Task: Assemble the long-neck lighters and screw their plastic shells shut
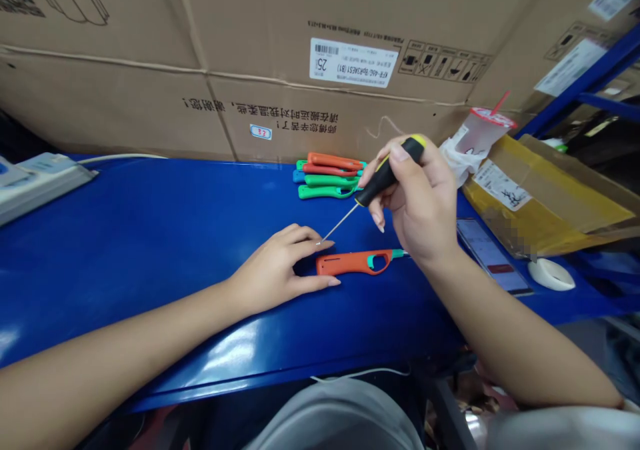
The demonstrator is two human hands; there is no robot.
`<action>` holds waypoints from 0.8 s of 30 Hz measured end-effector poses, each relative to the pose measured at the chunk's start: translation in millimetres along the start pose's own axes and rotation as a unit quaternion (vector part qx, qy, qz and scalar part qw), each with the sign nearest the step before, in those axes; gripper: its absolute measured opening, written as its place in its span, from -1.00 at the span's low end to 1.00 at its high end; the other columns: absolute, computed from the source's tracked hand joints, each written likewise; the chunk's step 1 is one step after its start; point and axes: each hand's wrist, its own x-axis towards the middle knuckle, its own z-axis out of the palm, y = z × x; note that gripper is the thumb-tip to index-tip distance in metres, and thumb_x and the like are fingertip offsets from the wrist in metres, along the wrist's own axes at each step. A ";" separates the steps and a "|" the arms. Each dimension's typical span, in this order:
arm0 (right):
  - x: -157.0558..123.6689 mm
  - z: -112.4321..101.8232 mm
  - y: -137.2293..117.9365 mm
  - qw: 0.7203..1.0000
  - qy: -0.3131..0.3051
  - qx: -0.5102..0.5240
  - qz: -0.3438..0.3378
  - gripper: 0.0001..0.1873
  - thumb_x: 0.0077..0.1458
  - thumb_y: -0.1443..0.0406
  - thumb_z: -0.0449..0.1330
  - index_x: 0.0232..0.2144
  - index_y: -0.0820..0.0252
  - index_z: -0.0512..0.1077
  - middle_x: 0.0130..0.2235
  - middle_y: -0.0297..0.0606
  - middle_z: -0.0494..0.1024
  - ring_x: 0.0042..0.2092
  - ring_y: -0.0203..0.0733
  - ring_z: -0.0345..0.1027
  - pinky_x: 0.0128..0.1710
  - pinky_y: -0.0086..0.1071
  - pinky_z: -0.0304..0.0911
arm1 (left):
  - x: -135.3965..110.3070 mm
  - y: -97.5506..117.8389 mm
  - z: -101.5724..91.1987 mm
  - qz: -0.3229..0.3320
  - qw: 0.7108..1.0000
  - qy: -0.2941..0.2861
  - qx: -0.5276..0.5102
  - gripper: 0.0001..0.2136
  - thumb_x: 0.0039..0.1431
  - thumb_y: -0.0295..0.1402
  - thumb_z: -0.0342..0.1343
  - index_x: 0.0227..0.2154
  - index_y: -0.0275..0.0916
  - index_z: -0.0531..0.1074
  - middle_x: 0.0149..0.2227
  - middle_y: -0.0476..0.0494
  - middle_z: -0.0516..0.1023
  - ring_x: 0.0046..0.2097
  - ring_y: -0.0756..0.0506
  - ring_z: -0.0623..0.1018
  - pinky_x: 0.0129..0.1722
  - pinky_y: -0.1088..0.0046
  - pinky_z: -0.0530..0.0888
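My right hand (417, 197) is closed around the black and yellow handle of a screwdriver (383, 178). Its thin metal shaft slants down to the left, and the tip is by the fingertips of my left hand (277, 267); whether it touches them I cannot tell. My left hand lies on the blue table with thumb and fingers apart. Between thumb and forefinger is the butt end of an orange lighter (345, 263) with a long nozzle and green trigger, lying flat. Behind it is a pile of several more lighters (327, 180) in orange, red, green and blue, partly hidden by my right hand.
A large cardboard box (270, 57) walls off the back of the blue table (150, 237). At right are a lidded cup with a straw (477, 137), a yellow-taped parcel (550, 197), a phone (493, 253) and a white roll (551, 274). A power strip (47, 180) lies at left.
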 end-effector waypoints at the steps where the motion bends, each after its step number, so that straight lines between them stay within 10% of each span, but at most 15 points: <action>1: -0.8 0.4 5.4 1.000 0.014 0.019 0.000 -0.73 0.29 -0.02 0.20 -0.24 -0.05 0.28 -0.31 -0.34 0.56 -0.60 -0.30 0.27 -0.69 -0.31 0.16 | -0.7 -0.1 -0.9 -0.008 1.000 0.015 -0.016 -0.51 0.25 0.01 0.31 0.12 -0.16 0.57 -0.03 -0.20 0.63 0.02 -0.21 0.59 0.09 0.19 0.53; 24: -12.6 -5.8 24.6 0.998 0.032 -0.061 0.004 -0.52 0.30 -0.29 -0.02 -0.12 -0.14 0.30 -0.27 -0.26 0.57 -0.50 -0.21 0.42 -0.62 -0.29 0.22 | 3.2 0.3 -8.7 -0.023 0.989 0.076 -0.125 -0.90 0.33 -0.36 0.28 -0.21 -0.20 0.69 -0.21 -0.10 0.74 -0.15 -0.08 0.66 -0.06 0.38 0.58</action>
